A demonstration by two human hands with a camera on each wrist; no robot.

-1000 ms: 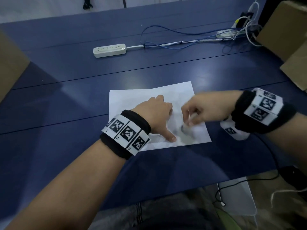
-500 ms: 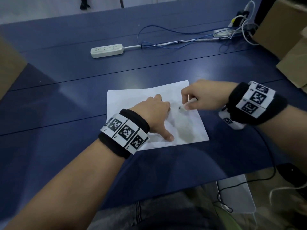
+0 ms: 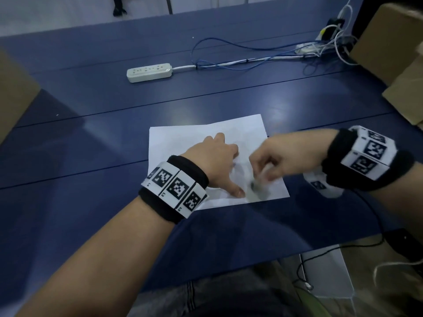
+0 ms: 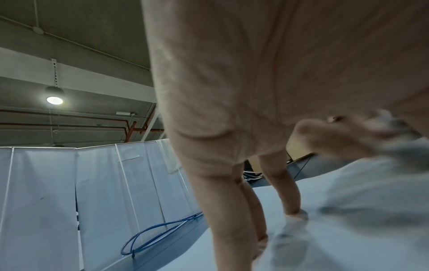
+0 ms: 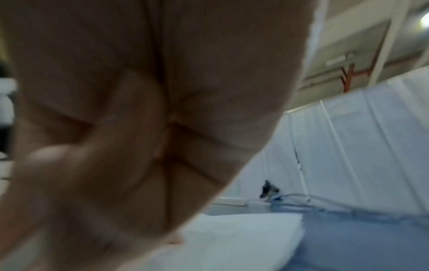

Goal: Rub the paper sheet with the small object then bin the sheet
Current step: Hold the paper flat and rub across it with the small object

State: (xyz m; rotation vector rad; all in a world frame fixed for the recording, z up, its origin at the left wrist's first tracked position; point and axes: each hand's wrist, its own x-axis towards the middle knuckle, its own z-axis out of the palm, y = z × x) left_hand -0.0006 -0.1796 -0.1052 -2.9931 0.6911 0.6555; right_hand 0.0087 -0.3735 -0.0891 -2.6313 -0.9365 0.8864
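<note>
Blue tabletop [image 3: 91,138] fills the head view, with a white paper sheet [image 3: 183,138] lying flat near its front edge. On the sheet rests the left hand [image 3: 217,161], palm down, fingers spread and fairly straight, thumb stretched toward the near edge; the left wrist view shows its fingertips [image 4: 294,210] pressing on the paper. Beside it, the right hand [image 3: 274,159] has its fingers curled and pinched round a small object [image 3: 258,181], pale with a dark tip, blurred; that tip meets the sheet over a grey smudge close to the left thumb. Both forearms reach in from the near side, the right one crossing inward from the right, each wrist wearing a black band with black-and-white markers. Farther back lie a white power strip [image 3: 148,73] and loose blue and white cables [image 3: 251,58]. Brown cardboard boxes [image 3: 389,42] stand at the right edge; what they hold cannot be seen
</note>
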